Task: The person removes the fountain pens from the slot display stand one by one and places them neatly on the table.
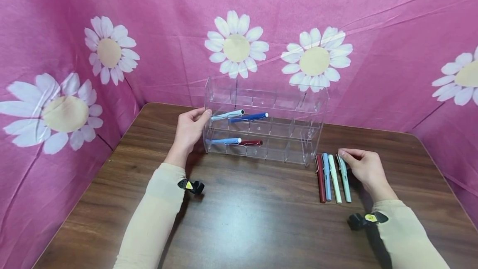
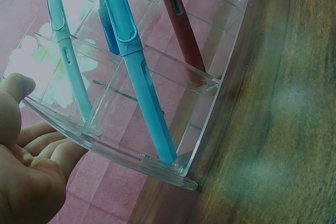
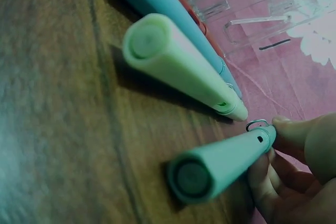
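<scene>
The mint-green pen (image 1: 345, 179) lay on the table (image 1: 239, 223) to the right of the rack, the last in a row of four, its clip end pointing away from you. Your right hand (image 1: 367, 172) pinched that clip end between thumb and fingers, the gap closed down to the pen's thickness; you could not tell whether the tip had lifted off the wood. Just beside it, a little apart, was a pale green pen (image 1: 335, 179), then a blue pen (image 1: 327, 177) and a dark red pen (image 1: 320, 179) at the left end.

Your left hand (image 1: 189, 130) gripped the left side of the clear rack (image 1: 276, 152), thumb on one face of the panel and fingers on the other. Tilted in its middle tier, at the left, were a light blue pen (image 1: 228, 115) and a dark blue pen (image 1: 251, 117); in the tier below leaned a sky-blue pen (image 1: 225, 141) and a maroon pen (image 1: 252, 143). Behind the table hung a pink cloth (image 1: 168, 32) with white daisies.
</scene>
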`<act>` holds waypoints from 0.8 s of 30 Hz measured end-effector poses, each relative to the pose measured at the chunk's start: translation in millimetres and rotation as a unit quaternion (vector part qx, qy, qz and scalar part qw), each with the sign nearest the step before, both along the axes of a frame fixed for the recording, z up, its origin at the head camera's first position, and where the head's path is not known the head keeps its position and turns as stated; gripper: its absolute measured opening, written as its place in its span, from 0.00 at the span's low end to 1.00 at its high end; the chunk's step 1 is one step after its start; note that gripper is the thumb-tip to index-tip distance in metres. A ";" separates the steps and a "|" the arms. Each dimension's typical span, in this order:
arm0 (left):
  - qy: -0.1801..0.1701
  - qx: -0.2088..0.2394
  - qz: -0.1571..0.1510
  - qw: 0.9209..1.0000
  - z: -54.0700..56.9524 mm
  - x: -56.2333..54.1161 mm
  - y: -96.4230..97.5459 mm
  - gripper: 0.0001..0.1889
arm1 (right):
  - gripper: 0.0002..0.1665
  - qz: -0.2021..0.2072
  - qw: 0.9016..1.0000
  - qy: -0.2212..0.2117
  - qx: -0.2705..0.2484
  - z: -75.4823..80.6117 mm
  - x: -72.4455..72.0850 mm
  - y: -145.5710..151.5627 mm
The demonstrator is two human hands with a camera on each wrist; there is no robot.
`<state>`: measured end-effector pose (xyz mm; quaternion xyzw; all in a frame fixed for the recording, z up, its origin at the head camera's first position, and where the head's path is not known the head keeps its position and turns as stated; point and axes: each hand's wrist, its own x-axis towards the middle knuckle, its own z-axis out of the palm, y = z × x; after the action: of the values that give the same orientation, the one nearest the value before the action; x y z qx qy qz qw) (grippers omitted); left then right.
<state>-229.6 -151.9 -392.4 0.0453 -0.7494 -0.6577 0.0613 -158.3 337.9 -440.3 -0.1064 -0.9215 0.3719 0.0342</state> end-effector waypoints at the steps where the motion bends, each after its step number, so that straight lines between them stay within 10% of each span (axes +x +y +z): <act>1: 0.000 0.001 0.000 1.000 0.1 -0.1 0.1 0.25 | 0.27 0.002 1.000 -0.002 0.002 0.3 -0.2 0.2; 24: -0.004 0.009 -0.004 1.000 0.0 -0.2 0.8 0.26 | 0.23 0.069 0.996 -0.044 0.045 8.2 -1.7 0.1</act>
<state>-229.8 -151.1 -392.4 0.0457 -0.7436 -0.6649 0.0548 -160.1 338.0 -432.1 -0.0575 -0.9431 0.3264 -0.0276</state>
